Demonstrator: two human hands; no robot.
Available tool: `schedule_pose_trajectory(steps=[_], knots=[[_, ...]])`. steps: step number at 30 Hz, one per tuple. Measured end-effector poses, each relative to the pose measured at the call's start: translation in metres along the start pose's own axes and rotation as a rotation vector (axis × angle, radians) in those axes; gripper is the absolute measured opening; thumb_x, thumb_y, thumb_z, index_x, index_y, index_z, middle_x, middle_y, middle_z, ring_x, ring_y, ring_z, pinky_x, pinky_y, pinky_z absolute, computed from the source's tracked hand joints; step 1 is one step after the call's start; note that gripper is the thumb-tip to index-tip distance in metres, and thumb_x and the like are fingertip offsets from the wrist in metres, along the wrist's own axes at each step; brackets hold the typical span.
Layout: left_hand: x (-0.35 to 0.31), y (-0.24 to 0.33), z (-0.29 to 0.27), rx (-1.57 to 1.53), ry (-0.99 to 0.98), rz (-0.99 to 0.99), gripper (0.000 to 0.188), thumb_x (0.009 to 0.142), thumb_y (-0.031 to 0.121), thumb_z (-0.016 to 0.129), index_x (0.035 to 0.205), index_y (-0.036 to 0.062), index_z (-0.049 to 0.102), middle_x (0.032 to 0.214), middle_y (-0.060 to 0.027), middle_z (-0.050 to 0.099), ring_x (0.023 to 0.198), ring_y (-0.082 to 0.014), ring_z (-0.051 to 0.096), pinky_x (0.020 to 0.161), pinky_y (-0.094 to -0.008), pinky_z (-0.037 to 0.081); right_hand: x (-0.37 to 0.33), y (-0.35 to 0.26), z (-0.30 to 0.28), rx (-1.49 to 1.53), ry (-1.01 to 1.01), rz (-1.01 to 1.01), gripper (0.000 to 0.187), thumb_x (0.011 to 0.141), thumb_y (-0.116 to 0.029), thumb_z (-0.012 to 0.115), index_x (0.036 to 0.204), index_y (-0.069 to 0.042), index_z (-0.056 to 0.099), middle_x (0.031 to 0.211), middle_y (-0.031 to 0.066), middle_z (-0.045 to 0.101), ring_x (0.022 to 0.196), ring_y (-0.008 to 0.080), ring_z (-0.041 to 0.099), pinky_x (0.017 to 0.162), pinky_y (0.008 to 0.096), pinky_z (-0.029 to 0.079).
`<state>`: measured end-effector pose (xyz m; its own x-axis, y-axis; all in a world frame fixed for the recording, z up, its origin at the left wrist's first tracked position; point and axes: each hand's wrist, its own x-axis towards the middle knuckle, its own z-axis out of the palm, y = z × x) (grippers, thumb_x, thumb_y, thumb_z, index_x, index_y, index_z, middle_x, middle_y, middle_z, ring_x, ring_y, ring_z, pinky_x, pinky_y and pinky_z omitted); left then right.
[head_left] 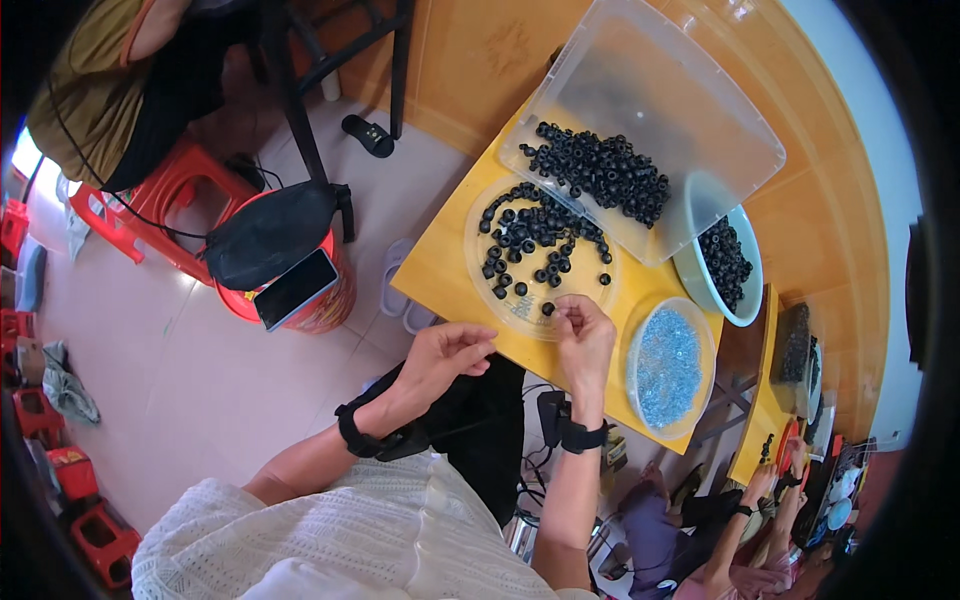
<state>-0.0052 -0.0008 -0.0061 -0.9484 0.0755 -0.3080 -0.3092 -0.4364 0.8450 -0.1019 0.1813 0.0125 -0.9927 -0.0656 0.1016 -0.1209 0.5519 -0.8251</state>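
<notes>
My right hand (586,338) is over the near edge of a round clear tray (525,322), thumb and forefinger pinched at a small black ring-shaped bead (548,310). Many like it lie loose in the tray as black beads (530,225). My left hand (448,358) hovers by the tray's near left edge, fingers curled toward the thumb; anything between them is too small to make out. To the right of my right hand stands a round tub (634,385) filled with small clear-blue pieces (668,368).
A translucent bin (690,95) with black beads tilts over the tray's far side on the yellow table (430,262). Beside it is a pale green bowl (752,300) of black beads. Left are a phone (297,288) on a red bucket (335,312) and a seated person; others work at right.
</notes>
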Motion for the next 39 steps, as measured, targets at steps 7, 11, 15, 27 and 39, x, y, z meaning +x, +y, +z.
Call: schedule_pose_trajectory(steps=[7,11,15,27,39], knots=[[0.008,-0.007,0.003,-0.052,0.002,0.005,0.026,0.089,0.010,0.055,0.113,0.0001,0.057,0.099,-0.0075,0.060,0.082,-0.0140,0.061,0.073,-0.0244,0.052,-0.002,0.010,-0.001,0.002,0.080,-0.002,0.018,0.073,0.012,0.055,0.087,0.004,0.063,0.077,0.0116,0.063,0.067,0.0161,0.061,0.064,0.0269,0.048],[0.008,-0.010,-0.001,-0.040,0.000,0.008,0.024,0.089,0.010,0.055,0.111,0.0005,0.058,0.098,-0.0074,0.061,0.082,-0.0135,0.061,0.072,-0.0240,0.052,-0.004,-0.003,0.000,-0.078,0.039,-0.110,0.021,0.070,0.012,0.058,0.089,0.003,0.063,0.080,0.0122,0.062,0.068,0.0198,0.062,0.064,0.0284,0.048],[0.009,-0.008,-0.002,-0.042,0.001,0.001,0.022,0.089,0.010,0.055,0.109,0.0007,0.059,0.097,-0.0072,0.061,0.081,-0.0132,0.061,0.072,-0.0240,0.051,0.000,-0.016,0.010,-0.175,-0.044,-0.264,0.023,0.069,0.011,0.060,0.090,0.002,0.063,0.084,0.0149,0.060,0.069,0.0285,0.061,0.065,0.0327,0.049],[0.005,0.003,-0.002,-0.098,-0.034,-0.005,0.022,0.087,0.011,0.059,0.107,0.0007,0.059,0.097,-0.0076,0.063,0.084,-0.0133,0.061,0.074,-0.0258,0.052,-0.057,-0.058,0.016,0.001,-0.150,-0.158,0.033,0.071,0.008,0.057,0.103,-0.001,0.054,0.086,0.0155,0.059,0.074,0.0315,0.059,0.066,0.0366,0.049],[0.001,0.003,-0.014,-0.099,-0.076,-0.110,0.020,0.086,0.008,0.061,0.103,-0.0008,0.061,0.093,-0.0085,0.064,0.078,-0.0126,0.063,0.070,-0.0243,0.053,-0.036,-0.029,0.000,-0.210,0.090,-0.132,0.012,0.068,0.001,0.064,0.079,0.000,0.061,0.076,0.0148,0.060,0.076,0.0310,0.060,0.067,0.0369,0.048]])
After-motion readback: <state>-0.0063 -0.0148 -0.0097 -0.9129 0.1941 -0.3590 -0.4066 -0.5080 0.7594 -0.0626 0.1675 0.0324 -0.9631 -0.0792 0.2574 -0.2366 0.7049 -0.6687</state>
